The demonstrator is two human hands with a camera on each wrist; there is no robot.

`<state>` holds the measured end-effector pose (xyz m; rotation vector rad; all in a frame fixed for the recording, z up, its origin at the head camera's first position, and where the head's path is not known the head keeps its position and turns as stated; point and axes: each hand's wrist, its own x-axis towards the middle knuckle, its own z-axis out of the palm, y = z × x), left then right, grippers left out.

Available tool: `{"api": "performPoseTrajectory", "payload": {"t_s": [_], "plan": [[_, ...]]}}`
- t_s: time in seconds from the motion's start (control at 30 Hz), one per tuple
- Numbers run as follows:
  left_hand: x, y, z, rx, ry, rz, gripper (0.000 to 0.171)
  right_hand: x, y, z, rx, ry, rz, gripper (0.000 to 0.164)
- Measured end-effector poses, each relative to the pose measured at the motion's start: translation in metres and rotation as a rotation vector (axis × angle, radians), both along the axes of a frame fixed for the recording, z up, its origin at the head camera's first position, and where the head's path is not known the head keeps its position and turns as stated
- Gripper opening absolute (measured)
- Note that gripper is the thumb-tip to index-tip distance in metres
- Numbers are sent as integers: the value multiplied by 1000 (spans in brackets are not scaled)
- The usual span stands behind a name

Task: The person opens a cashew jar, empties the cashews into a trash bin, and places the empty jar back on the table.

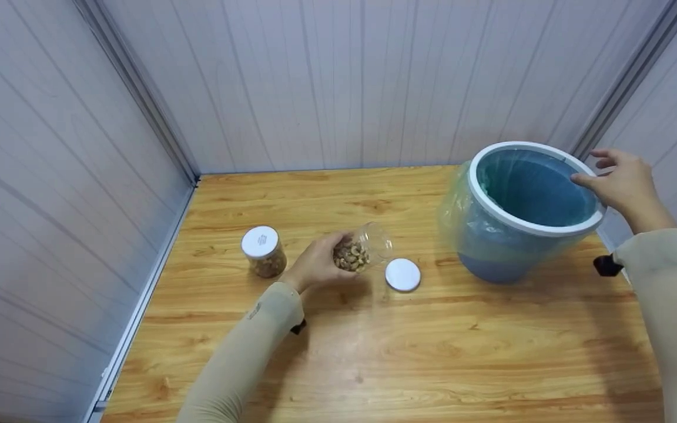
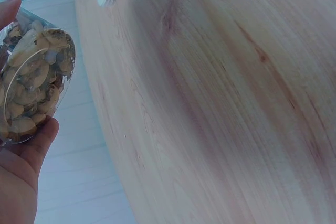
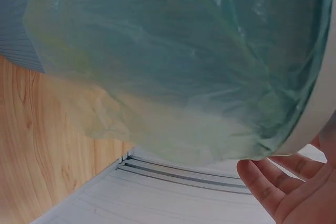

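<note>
My left hand point(image 1: 319, 263) grips a clear plastic jar point(image 1: 377, 241) by its lower part, tilted with its open mouth toward the right. Tan and brown dried pieces point(image 2: 32, 85) lie inside, gathered toward the bottom. Over at the right, my right hand point(image 1: 626, 182) holds the white rim of a blue trash bin point(image 1: 494, 269), thumb over the rim and fingers on the outside. A thin greenish bag point(image 3: 157, 66) lines the bin and hangs down outside it. Just right of the jar, a white lid point(image 1: 402, 274) lies flat on the table.
A second jar point(image 1: 269, 264) with similar contents and a white lid stands upright on the wooden table point(image 1: 374, 352), left of my left hand. Pale panel walls point(image 1: 327, 88) close off the back and both sides.
</note>
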<state>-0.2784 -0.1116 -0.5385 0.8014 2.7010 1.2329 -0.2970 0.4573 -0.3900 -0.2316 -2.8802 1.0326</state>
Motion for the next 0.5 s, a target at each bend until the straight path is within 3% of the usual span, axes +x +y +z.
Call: {"api": "performPoseTrajectory", "payload": {"t_s": [0.3,0.5], "plan": [[1,0,-1,6,-6,-4,90,-2,4,-11,-44,-33,-3,89],[3,-1,-1,13,-59,13,89,-2,4,-11,-49,-28,-12,81]]}}
